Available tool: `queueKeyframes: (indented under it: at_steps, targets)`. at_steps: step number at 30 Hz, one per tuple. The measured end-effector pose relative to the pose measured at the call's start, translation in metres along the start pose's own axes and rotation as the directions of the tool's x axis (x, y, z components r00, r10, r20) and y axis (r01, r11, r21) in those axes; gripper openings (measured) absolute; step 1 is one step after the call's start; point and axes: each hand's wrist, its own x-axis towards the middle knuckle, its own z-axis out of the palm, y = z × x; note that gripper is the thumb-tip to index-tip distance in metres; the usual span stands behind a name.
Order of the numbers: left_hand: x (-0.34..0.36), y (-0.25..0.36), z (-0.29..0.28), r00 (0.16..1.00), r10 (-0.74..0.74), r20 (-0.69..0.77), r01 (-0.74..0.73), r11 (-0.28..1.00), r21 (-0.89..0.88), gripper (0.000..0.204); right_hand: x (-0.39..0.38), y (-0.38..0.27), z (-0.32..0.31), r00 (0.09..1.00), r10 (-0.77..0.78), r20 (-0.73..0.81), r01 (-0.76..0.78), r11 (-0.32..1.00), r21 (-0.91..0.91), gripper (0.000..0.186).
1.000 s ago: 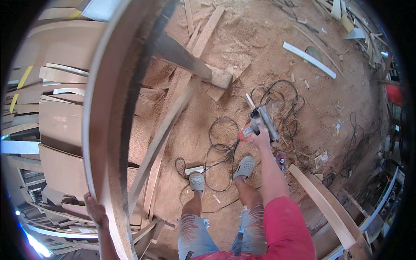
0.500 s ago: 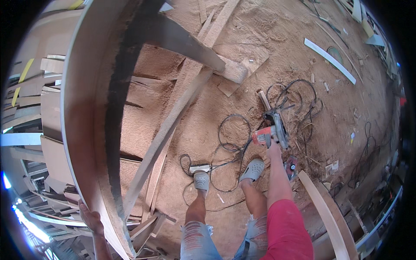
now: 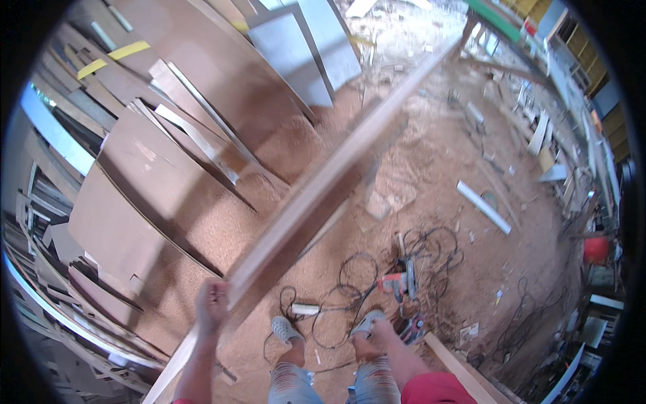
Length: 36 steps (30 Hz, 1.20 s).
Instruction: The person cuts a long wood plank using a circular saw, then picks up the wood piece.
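Long timber beam (image 3: pixel 343 166), one: we find it running diagonally, lower left to upper right, above the floor; surface blurred.

Left hand (image 3: pixel 214 299), one: our fingers are curled together, clamped on the beam's left edge toward its near end.

Right hand (image 3: pixel 382 328), one: low, in front of our right clog (image 3: pixel 367 319) as seen from above; blurred, so we cannot tell whether its fingers are apart or together.

Circular saw (image 3: pixel 401 283), red and grey: on the sawdust-covered floor (image 3: pixel 417 161), forward of the right hand.

Power tool (image 3: pixel 412 328), red and dark: near the right hand, type unclear to us.

Black cable (image 3: pixel 358 271): looped in coils beside the saw.

White block (image 3: pixel 305 309), one: just ahead of our left clog (image 3: pixel 286 330).

White strip (image 3: pixel 484 207), one: flat on the floor, right of the beam.

Brown panels (image 3: pixel 148 161), several: leaning at left, with yellow strips (image 3: pixel 128 50) near them.

Pale grey panels (image 3: pixel 289 50): beyond these, toward the top.

Red container (image 3: pixel 595 250), one: far right.
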Motion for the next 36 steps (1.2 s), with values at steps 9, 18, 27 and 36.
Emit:
queueKeyframes:
  at_steps: [9, 18, 27, 36]
  targets:
    - [0.006, 0.039, -0.012, 0.994, 0.107, 0.017, -0.106, 0.994, -0.029, 0.020, -0.130, -0.361, -0.158, 0.899, -0.110, -0.423, 0.333, 0.798, 0.502, 0.039]
    - [-0.101, -0.024, -0.091, 0.968, 0.148, -0.201, -0.198, 0.947, -0.254, 0.017, -0.191, -0.533, -0.260, 0.391, -0.734, -0.555, 0.658, 0.644, -0.389, 0.061]
    - [-0.243, -0.139, -0.102, 0.853, -0.505, -0.131, 0.410, 0.805, -0.430, 0.036, -0.076, -0.554, -0.286, 0.655, -0.694, 0.298, 0.602, 0.241, -0.761, 0.059]
    - [-0.214, -0.117, -0.049, 0.447, -0.894, -0.041, 0.091, 0.091, -0.992, 0.063, -0.107, -0.570, -0.304, 0.468, -0.806, 0.363, 0.790, 0.198, -0.580, 0.066]
